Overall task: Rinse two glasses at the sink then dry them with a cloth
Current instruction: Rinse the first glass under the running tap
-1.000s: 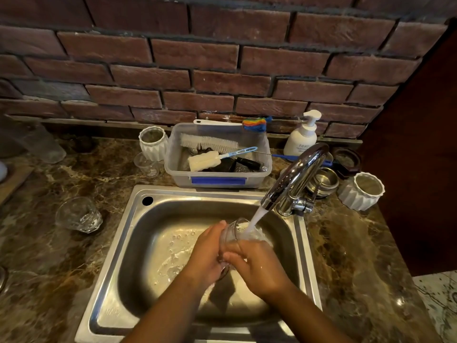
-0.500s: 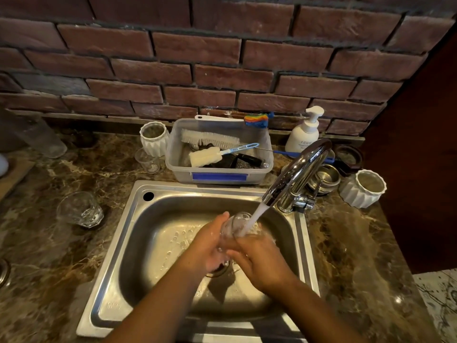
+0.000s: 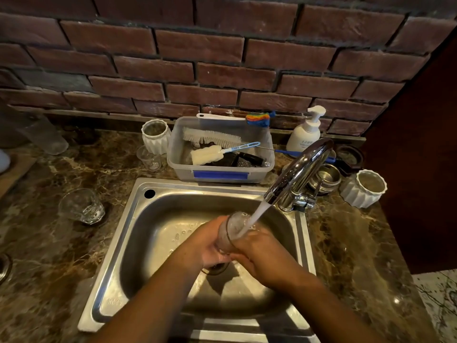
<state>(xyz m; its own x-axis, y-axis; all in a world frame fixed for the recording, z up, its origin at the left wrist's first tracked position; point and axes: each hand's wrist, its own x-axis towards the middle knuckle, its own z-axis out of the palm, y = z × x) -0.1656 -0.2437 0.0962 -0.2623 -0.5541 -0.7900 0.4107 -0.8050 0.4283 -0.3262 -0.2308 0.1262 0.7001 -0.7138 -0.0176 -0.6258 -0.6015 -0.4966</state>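
Observation:
A clear glass [image 3: 231, 231] is held over the steel sink [image 3: 153, 219], under water streaming from the chrome tap [image 3: 300, 169]. My left hand [image 3: 207, 243] grips the glass from the left and my right hand [image 3: 262, 256] wraps it from the right. Water pours into and over the glass. A second clear glass [image 3: 81, 206] stands on the marble counter left of the sink. No cloth is in sight.
A plastic tub of brushes [image 3: 220, 154] sits behind the sink, a soap pump bottle [image 3: 305, 131] to its right. White ribbed cups [image 3: 155, 136] [image 3: 363, 188], a small glass [image 3: 148, 158], metal bowls [image 3: 326, 177] and a brick wall ring the counter.
Both hands keep holding the glass under the stream and have shifted slightly within the sink. The water keeps running.

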